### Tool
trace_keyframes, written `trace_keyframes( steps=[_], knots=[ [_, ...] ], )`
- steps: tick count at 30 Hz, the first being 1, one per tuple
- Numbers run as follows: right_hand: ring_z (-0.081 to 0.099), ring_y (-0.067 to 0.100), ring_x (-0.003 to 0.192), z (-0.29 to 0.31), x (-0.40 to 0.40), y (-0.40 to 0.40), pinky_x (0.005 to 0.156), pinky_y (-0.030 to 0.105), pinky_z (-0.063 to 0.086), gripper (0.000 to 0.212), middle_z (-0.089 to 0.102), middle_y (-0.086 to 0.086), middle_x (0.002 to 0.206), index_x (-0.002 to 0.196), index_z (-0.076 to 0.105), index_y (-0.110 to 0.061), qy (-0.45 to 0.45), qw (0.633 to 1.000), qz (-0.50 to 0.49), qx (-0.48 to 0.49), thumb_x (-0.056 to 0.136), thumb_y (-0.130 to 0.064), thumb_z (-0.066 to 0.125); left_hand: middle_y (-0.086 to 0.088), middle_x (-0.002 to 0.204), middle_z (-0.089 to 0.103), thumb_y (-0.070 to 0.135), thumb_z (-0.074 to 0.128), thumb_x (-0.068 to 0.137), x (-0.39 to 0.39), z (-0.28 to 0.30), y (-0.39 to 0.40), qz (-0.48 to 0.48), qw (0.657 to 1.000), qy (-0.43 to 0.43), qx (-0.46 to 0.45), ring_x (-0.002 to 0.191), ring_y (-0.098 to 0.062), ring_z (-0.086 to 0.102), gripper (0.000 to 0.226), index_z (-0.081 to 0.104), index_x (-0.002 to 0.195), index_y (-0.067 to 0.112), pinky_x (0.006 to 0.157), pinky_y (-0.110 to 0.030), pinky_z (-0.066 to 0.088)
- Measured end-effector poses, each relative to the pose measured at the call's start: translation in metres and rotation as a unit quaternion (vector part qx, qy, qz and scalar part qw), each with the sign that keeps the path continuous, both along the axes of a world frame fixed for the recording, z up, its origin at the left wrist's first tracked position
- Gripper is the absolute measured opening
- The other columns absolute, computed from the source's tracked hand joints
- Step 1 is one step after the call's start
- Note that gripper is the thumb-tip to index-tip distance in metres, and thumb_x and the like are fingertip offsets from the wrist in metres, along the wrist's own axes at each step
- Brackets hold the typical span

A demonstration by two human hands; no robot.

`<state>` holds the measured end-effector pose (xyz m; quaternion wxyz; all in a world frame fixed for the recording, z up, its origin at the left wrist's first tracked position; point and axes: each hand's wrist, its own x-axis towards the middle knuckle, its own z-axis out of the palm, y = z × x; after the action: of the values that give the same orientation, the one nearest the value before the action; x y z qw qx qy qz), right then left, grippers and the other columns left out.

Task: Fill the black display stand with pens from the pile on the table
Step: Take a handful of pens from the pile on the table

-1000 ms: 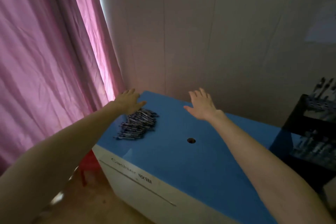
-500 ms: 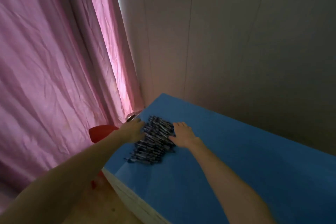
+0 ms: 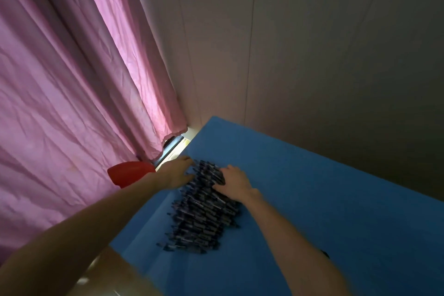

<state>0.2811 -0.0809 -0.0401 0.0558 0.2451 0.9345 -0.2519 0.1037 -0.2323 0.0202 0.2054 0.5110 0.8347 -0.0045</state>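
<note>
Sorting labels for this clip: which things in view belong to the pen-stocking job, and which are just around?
Job: pile of pens; left hand and right hand, both on the pile; blue table.

Just around: pink curtain; red object; wall.
</note>
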Motion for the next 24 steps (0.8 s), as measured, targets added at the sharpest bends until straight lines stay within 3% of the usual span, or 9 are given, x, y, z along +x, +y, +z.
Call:
trace_keyframes(
  steps=[6, 9, 13, 15, 18, 21, 24],
  knots=[
    [0.051, 0.026, 0.118, -0.001, -0.008, 0.011, 0.098, 0.038, 0.046, 0.065, 0.056, 0.007, 0.127, 0.133, 0.056, -0.017, -0.007, 1.000, 0.001, -0.019, 0.089, -0.065, 0.064, -0.001, 0.139, 0.049, 0.033, 0.059, 0.097, -0.006, -0.023, 0.011, 0.010, 0.997, -0.034, 0.064, 0.118, -0.023, 0.057, 0.040, 0.057, 0.133, 0.017, 0.099, -0.033, 0.044],
    [0.053, 0.024, 0.115, -0.001, -0.012, 0.013, 0.094, 0.036, 0.048, 0.060, 0.058, 0.005, 0.123, 0.132, 0.060, -0.015, -0.009, 0.999, -0.016, -0.039, 0.091, -0.059, 0.065, -0.001, 0.135, 0.053, 0.033, 0.059, 0.097, -0.014, -0.030, 0.016, 0.013, 0.995, -0.042, 0.084, 0.117, -0.023, 0.058, 0.038, 0.058, 0.132, 0.018, 0.097, -0.035, 0.047],
    [0.060, 0.022, 0.092, 0.006, -0.017, 0.012, 0.080, 0.039, 0.053, 0.043, 0.066, 0.006, 0.104, 0.109, 0.068, -0.011, -0.021, 1.000, -0.005, 0.011, 0.090, -0.049, 0.065, -0.001, 0.134, 0.055, 0.030, 0.061, 0.096, -0.019, -0.035, 0.028, 0.005, 0.995, -0.044, 0.094, 0.114, -0.023, 0.060, 0.037, 0.059, 0.131, 0.017, 0.093, -0.036, 0.049],
    [0.057, 0.020, 0.079, 0.011, -0.019, 0.008, 0.068, 0.037, 0.048, 0.037, 0.062, 0.003, 0.089, 0.094, 0.064, -0.011, -0.031, 0.998, 0.009, 0.055, 0.087, -0.048, 0.066, -0.001, 0.134, 0.055, 0.030, 0.060, 0.096, -0.021, -0.037, 0.031, -0.009, 0.995, -0.045, 0.087, 0.113, -0.023, 0.061, 0.037, 0.059, 0.131, 0.018, 0.093, -0.037, 0.050],
    [0.049, 0.018, 0.076, 0.017, -0.021, 0.000, 0.065, 0.032, 0.036, 0.030, 0.048, -0.003, 0.079, 0.084, 0.052, -0.016, -0.035, 0.995, 0.022, 0.091, 0.085, -0.044, 0.065, 0.001, 0.133, 0.056, 0.033, 0.059, 0.096, -0.032, -0.040, 0.030, -0.014, 0.995, -0.049, 0.083, 0.108, -0.020, 0.063, 0.035, 0.059, 0.129, 0.022, 0.092, -0.039, 0.051],
    [0.054, 0.020, 0.080, 0.015, -0.024, 0.001, 0.066, 0.035, 0.042, 0.028, 0.054, 0.000, 0.085, 0.091, 0.058, -0.014, -0.037, 0.996, 0.006, 0.080, 0.088, -0.041, 0.064, 0.001, 0.128, 0.059, 0.033, 0.059, 0.096, -0.046, -0.039, 0.030, -0.018, 0.995, -0.049, 0.080, 0.102, -0.019, 0.065, 0.036, 0.060, 0.130, 0.022, 0.089, -0.036, 0.051],
    [0.057, 0.023, 0.089, 0.016, -0.026, 0.001, 0.076, 0.039, 0.052, 0.031, 0.061, 0.006, 0.101, 0.104, 0.061, -0.011, -0.051, 0.996, 0.001, 0.073, 0.093, -0.041, 0.061, 0.001, 0.123, 0.064, 0.033, 0.059, 0.096, -0.062, -0.037, 0.030, -0.016, 0.995, -0.058, 0.085, 0.102, -0.018, 0.065, 0.033, 0.063, 0.127, 0.023, 0.087, -0.033, 0.050]
  ],
)
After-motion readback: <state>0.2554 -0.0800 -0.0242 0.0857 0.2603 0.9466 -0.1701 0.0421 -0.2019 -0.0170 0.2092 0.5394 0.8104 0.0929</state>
